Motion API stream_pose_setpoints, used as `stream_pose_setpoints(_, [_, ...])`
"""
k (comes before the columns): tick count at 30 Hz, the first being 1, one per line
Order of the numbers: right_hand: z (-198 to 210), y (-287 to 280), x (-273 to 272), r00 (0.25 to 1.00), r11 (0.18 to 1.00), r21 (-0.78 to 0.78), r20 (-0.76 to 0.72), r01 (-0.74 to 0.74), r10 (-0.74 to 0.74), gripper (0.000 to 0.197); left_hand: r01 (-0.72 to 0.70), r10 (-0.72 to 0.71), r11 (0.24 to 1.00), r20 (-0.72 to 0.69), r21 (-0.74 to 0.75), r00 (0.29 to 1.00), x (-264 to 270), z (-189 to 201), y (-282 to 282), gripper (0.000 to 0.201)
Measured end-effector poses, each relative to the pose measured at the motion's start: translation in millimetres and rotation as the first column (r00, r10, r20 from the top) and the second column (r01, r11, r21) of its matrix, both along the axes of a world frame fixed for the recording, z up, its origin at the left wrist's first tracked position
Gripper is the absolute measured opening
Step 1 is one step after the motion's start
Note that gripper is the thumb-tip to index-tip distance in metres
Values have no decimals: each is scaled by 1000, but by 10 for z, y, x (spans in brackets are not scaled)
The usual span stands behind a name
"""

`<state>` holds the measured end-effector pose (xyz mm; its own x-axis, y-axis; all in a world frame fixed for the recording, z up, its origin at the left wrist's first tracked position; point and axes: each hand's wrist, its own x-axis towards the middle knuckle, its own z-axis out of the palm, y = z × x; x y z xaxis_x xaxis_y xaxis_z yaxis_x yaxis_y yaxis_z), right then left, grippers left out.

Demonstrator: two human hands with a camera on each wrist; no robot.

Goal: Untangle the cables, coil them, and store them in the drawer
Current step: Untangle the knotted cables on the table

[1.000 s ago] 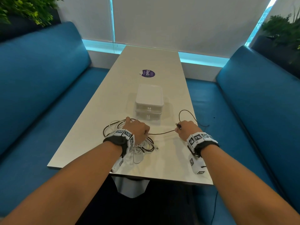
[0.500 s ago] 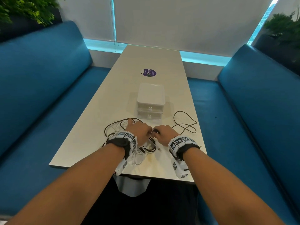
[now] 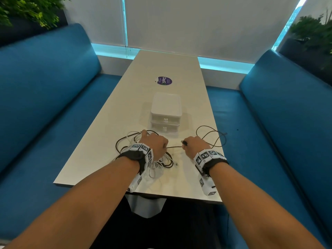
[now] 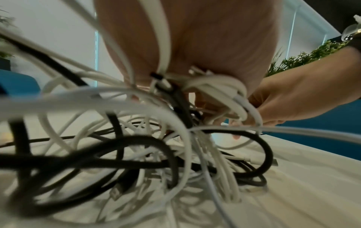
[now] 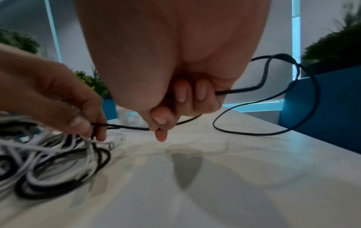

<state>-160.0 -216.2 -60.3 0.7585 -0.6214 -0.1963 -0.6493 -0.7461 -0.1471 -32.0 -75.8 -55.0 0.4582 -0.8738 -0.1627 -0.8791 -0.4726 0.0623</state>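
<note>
A tangle of black and white cables (image 3: 158,164) (image 4: 148,154) (image 5: 48,166) lies on the white table (image 3: 100,146) near its front edge. My left hand (image 3: 155,145) (image 5: 64,104) grips the top of the tangle and pinches a thin black cable (image 3: 175,146) (image 5: 125,127) coming out of it. My right hand (image 3: 195,146) (image 5: 175,104) (image 4: 293,100) holds that same black cable a short way to the right, fingers curled round it, a plug end sticking out. The cable's loose loops (image 3: 212,137) (image 5: 273,95) lie behind the right hand. A white two-drawer box (image 3: 166,112) stands beyond the hands, drawers closed.
Blue bench seats (image 3: 53,108) (image 3: 269,123) flank the table on both sides. A purple round sticker (image 3: 163,81) lies farther up the table. Plants (image 3: 30,11) stand behind each bench back. The table's right edge (image 3: 220,141) is close to the cable loops.
Half a second ago my hands were together at the tangle; now the right hand has drawn back to the right, stretching a short length of black cable between them. The left hand stays on the tangle.
</note>
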Motion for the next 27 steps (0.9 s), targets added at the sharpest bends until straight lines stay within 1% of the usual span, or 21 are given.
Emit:
stream_pose_setpoints(2, [-22, 94, 53, 997, 996, 39, 21, -76, 76, 29, 18, -18, 1000, 11, 5, 1000, 5, 11, -13, 21])
stream_pose_setpoints(5, [4, 242, 138, 975, 965, 138, 58, -222, 216, 26, 48, -49, 999, 17, 13, 999, -11, 50, -48, 18])
stream_pose_setpoints(7, [25, 285, 176, 967, 952, 170, 48, -256, 251, 25, 56, -56, 998, 24, 2, 998, -11, 53, -37, 16])
stream_pose_setpoints(9, [30, 271, 173, 969, 951, 189, 65, -245, 237, 24, 61, -60, 998, 33, -24, 998, -5, 50, -13, 17])
stream_pose_setpoints(12, [19, 198, 144, 979, 957, 211, 86, -199, 184, 21, 116, -114, 993, 59, -29, 992, 22, 30, 29, 20])
stream_pose_setpoints(15, [59, 43, 76, 991, 974, 184, 50, -128, 121, 21, 136, -134, 990, 74, -27, 988, 109, -38, 134, 19])
stream_pose_setpoints(18, [86, -82, 9, 996, 985, 150, 6, -89, 89, 23, 110, -108, 991, 27, -79, 994, 133, -81, 224, 25])
stream_pose_setpoints(21, [55, -60, 17, 998, 993, 106, -45, -46, 51, 23, 95, -94, 993, 10, -77, 996, 49, -59, 170, 27])
stream_pose_setpoints(22, [50, -23, 32, 997, 995, 88, -48, -51, 55, 24, 97, -96, 993, 17, -60, 995, 29, -55, 150, 26])
stream_pose_setpoints(24, [31, 43, 66, 993, 991, 70, -7, -114, 115, 27, 94, -93, 995, 29, -44, 995, 9, -70, 127, 25])
stream_pose_setpoints(27, [8, 123, 105, 976, 971, 110, 51, -214, 210, 28, 78, -76, 996, 49, -53, 996, -8, -100, 110, 23])
